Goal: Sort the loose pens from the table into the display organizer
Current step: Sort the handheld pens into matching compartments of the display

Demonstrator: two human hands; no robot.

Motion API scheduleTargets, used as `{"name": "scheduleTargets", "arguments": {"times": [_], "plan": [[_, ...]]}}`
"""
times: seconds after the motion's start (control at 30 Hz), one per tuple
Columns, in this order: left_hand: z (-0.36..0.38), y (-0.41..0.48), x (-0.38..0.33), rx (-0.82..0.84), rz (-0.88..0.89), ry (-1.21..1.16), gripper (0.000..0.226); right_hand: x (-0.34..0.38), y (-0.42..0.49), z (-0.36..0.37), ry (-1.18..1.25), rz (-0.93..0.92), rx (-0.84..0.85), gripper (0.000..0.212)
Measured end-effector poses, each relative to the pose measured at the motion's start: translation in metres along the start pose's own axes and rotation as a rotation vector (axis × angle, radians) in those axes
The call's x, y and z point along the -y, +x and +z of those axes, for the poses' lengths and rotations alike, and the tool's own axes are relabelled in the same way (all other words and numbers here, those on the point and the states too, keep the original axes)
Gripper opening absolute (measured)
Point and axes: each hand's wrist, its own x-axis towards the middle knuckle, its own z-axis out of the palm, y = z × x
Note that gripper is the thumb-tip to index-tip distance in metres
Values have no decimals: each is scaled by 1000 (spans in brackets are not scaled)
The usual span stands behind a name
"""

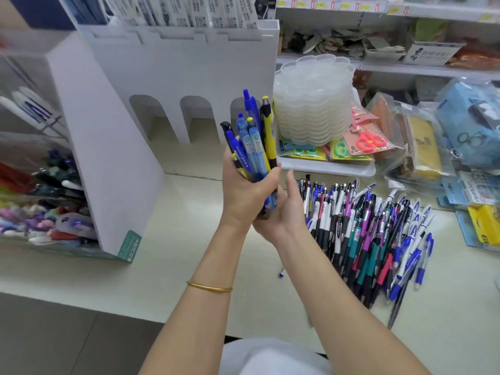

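Head view: our left hand (244, 193) clenches a pen bundle (255, 147) upright, just right of the organizer (113, 147). Our right hand (285, 215), fingers (290, 182) released, cups its tips. We judge it squared for loading; next needs a matching slot. The pile (378, 226) lies farther right on the surface (176, 253).

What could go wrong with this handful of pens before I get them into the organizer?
1. The bundle of pens sits uneven in the left hand, with only the right hand cupped under it; one may slip onto the table.
2. It mixes blue and yellow-black pens, so they might land unsorted in the display organizer.
3. The right forearm is close to the loose pile and could scatter it.
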Motion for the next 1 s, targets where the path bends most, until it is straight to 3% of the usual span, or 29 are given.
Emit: {"name": "scheduleTargets", "arguments": {"times": [0.13, 0.5, 0.67, 0.77, 1.0], "plan": [[-4, -1, -4, 40, -4, 5, 65, 2, 4, 14, -11, -76, 56, 68], [-6, -7, -24, 50, -70, -132, 62, -7, 15, 24, 7, -234, -13, 45], [-9, -4, -25, 74, -71, -126, 54, -12, 14, 34, -23, -299, 25, 65], [-15, 0, -26, 69, -63, -101, 53, -16, 12, 39, -105, -340, 70, 61], [-33, 9, -24, -17, -117, -66, 40, -34, 8, 43, -242, -168, -13, 37]]}}
